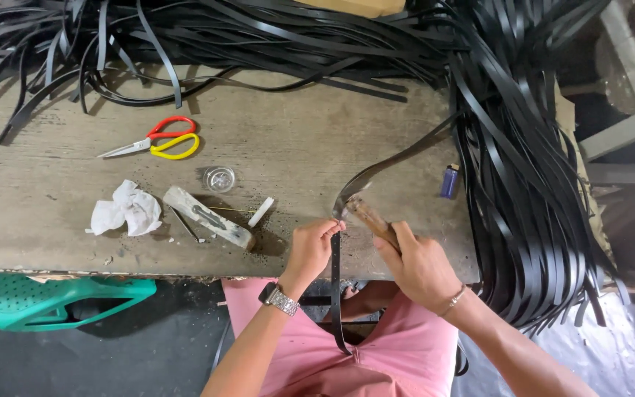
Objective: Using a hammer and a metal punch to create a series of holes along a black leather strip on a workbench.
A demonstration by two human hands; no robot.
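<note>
So left hand (310,246) pinches one black strap (336,294) at the tabletop (295,140) edge, right hand (417,265) grips a wooden-handled tool (369,215); big strap pile (523,184) looks untouched.

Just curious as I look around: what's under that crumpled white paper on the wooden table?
Around the crumpled white paper only the bare wooden table shows, with a pale block beside it. Anything beneath the paper is covered and cannot be seen.
</note>
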